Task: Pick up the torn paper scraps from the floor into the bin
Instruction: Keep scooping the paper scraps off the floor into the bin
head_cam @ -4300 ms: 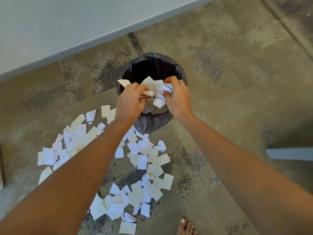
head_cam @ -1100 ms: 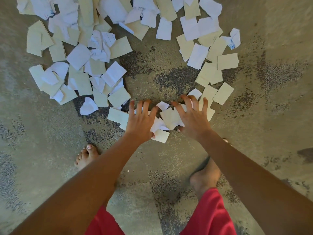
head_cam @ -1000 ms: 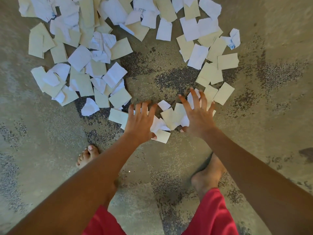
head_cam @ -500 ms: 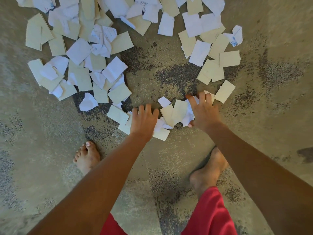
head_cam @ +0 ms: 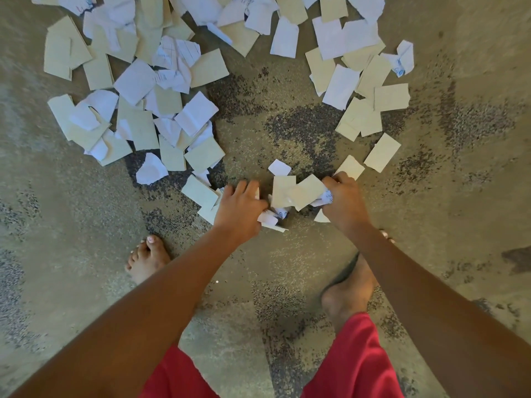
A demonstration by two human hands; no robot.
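Torn white and cream paper scraps lie scattered over the floor, in a big patch at the upper left (head_cam: 138, 90) and another at the upper right (head_cam: 359, 70). Between my hands sits a small bunch of scraps (head_cam: 293, 192) gathered on the floor. My left hand (head_cam: 240, 206) has its fingers curled round scraps at the bunch's left side. At the bunch's right side my right hand (head_cam: 343, 198) grips crumpled scraps with curled fingers. The bin is out of view.
My two bare feet stand on the mottled carpet, the left one (head_cam: 146, 259) below the left patch and the right one (head_cam: 349, 294) under my right forearm. Red shorts (head_cam: 353, 360) show at the bottom edge.
Since the bin drop I have crouched over the floor scraps. In the last second both hands went from spread flat to curled, raking the near scraps together into a bunch.
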